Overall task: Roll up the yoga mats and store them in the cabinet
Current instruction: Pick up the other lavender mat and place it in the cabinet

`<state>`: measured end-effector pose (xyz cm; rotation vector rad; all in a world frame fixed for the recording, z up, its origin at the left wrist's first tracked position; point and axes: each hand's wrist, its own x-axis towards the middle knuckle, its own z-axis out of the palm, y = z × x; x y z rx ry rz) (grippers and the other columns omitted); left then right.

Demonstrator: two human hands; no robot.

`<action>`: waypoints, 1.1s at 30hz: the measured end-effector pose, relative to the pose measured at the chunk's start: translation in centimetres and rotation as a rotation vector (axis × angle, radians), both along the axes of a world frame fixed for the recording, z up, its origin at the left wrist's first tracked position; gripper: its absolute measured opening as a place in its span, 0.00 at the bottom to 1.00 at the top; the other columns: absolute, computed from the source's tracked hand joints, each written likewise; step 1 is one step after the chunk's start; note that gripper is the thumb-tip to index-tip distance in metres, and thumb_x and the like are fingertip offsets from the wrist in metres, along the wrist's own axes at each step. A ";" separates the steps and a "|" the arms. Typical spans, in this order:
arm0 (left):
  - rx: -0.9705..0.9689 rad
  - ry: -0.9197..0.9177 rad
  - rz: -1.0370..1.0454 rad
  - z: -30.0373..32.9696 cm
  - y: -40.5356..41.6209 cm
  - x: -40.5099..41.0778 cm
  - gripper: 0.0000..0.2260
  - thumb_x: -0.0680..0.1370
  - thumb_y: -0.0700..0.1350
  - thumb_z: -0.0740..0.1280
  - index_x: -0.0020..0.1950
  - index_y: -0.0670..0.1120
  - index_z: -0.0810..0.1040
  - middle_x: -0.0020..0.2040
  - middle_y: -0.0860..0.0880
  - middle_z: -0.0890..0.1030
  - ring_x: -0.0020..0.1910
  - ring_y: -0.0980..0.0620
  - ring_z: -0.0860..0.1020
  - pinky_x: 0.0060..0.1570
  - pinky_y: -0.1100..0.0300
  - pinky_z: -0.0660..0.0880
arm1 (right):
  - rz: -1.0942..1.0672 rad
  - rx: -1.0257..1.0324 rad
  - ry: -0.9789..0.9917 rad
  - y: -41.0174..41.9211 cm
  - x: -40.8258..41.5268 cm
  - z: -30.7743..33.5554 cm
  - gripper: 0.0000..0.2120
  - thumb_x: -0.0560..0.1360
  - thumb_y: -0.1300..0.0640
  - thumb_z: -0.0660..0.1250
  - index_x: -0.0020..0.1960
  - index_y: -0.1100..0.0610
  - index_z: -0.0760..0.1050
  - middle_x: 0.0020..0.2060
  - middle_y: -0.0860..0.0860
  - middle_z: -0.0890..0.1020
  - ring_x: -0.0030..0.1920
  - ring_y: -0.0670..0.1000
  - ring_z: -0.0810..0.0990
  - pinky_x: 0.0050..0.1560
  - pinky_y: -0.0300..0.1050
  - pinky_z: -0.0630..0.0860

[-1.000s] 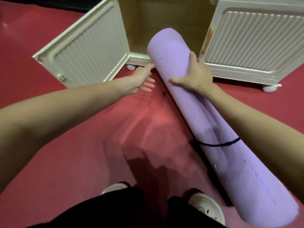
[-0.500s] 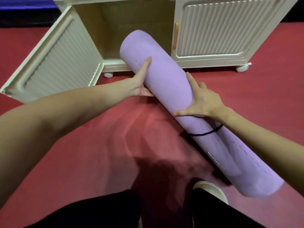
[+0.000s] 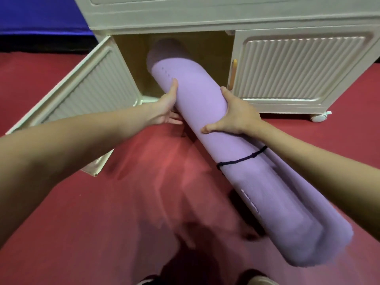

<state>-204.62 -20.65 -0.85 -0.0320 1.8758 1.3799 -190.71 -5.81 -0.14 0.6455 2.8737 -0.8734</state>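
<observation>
At the bottom edge, the toes of a pair of light shoes (image 3: pixel 260 280) and dark trouser legs (image 3: pixel 185 270) show above the red carpeted floor (image 3: pixel 102 212). Just beyond, the near end of a rolled lilac foam yoga mat (image 3: pixel 242 161) hangs low over the floor, blurred. The roll is already wound tight and bound by a thin black cord (image 3: pixel 242 160) round its middle, so the rolling step looks done for this mat.

Further up the roll, both hands grip it. The right hand (image 3: pixel 236 118) is curled over its upper side, thumb pointing across the foam; the left hand (image 3: pixel 166 108) cups it from the left with the thumb laid up along the roll and the fingers tucked beneath. The hands sit on opposite sides of the roll, near each other.

Beyond them, the far end of the mat has entered the open left compartment of a cream ribbed-panel cabinet (image 3: pixel 298 66) on small white castors. Its left door (image 3: pixel 86 93) stands swung wide; the right door is closed, with an orange handle (image 3: pixel 233 74). By my reading the storing is under way: most of the roll is still outside. Whether other mats remain cannot be told.

Behind the cabinet, at the left, lies a blue strip (image 3: pixel 41 15), perhaps matting.
</observation>
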 end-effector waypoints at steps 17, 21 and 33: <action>0.080 -0.117 0.154 -1.1 1.1 -2.3 0.57 0.50 0.73 0.75 0.74 0.55 0.58 0.67 0.46 0.72 0.54 0.36 0.80 0.38 0.35 0.78 | 0.066 -0.146 0.045 1.3 -5.7 -2.6 0.67 0.48 0.26 0.74 0.79 0.45 0.49 0.73 0.48 0.68 0.71 0.53 0.68 0.71 0.50 0.67; 0.098 -0.058 0.214 -2.1 1.4 -2.3 0.59 0.50 0.73 0.74 0.76 0.57 0.55 0.70 0.48 0.69 0.57 0.39 0.78 0.36 0.35 0.78 | 0.000 -0.252 0.149 2.3 -4.6 -2.5 0.41 0.60 0.33 0.75 0.69 0.50 0.72 0.59 0.46 0.79 0.60 0.49 0.77 0.63 0.46 0.73; 0.102 -0.117 0.190 -3.3 1.9 5.9 0.50 0.59 0.55 0.82 0.72 0.46 0.57 0.66 0.52 0.72 0.57 0.52 0.77 0.45 0.50 0.80 | -0.351 -0.469 0.419 5.1 -4.9 -2.1 0.23 0.69 0.65 0.66 0.62 0.57 0.68 0.51 0.53 0.73 0.54 0.56 0.77 0.52 0.52 0.78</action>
